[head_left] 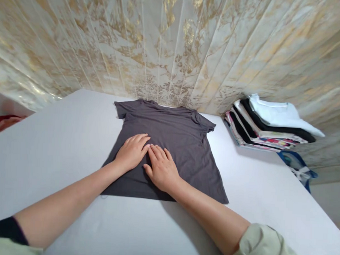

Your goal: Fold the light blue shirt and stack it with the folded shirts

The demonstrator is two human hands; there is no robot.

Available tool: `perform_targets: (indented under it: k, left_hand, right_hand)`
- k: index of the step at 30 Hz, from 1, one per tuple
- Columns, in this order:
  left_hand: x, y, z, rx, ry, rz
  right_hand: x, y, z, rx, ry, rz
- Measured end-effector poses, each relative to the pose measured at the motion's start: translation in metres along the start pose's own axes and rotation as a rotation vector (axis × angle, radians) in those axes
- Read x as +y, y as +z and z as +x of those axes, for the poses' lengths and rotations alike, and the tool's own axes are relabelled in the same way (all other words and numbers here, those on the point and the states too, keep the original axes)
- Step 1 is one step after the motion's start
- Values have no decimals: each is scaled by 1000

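Observation:
A dark grey short-sleeved T-shirt (185, 154) lies spread out on the white table (62, 145), its neck end toward the curtain and its bottom hem toward me. Faint wrinkles run over its right side. My left hand (131, 151) rests flat on the middle of the shirt, fingers pointing right. Just beside it, my right hand (162, 166) also lies palm down on the cloth with its fingers stretched out. The fingertips of both hands nearly meet. Neither hand holds anything.
A stack of folded clothes (271, 124), a white piece on top, stands at the table's back right. Behind it hangs a gold-patterned curtain (167, 48). A blue item (299, 167) is past the right edge, and red cloth (6, 123) is at the far left.

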State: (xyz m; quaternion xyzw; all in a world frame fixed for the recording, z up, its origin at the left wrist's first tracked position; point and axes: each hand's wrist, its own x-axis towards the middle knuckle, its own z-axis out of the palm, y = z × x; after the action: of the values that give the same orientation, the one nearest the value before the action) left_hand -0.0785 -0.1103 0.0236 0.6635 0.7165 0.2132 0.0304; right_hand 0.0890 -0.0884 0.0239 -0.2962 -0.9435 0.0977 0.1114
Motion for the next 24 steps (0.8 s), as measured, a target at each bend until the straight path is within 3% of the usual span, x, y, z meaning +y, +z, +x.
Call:
perform_targets:
  k: [8, 12, 14, 17, 20, 24]
  left_hand:
    - [-5, -1, -12, -81, 42, 142]
    - [-4, 0, -9, -86, 34, 166]
    - [-5, 1, -8, -89, 34, 170]
    - [1, 2, -11, -110, 3, 177]
    - [22, -1, -24, -137, 5, 165]
    - [54, -18, -62, -293, 215, -27]
  right_hand:
    - [105, -27, -100, 34, 339, -251]
    - [132, -31, -128, 103, 442, -326]
    - [128, -32, -129, 139, 451, -322]
    - [96, -35, -116, 132, 350, -251]
    - [49, -36, -101, -34, 105, -97]
    - [17, -33, -102, -173, -94, -1]
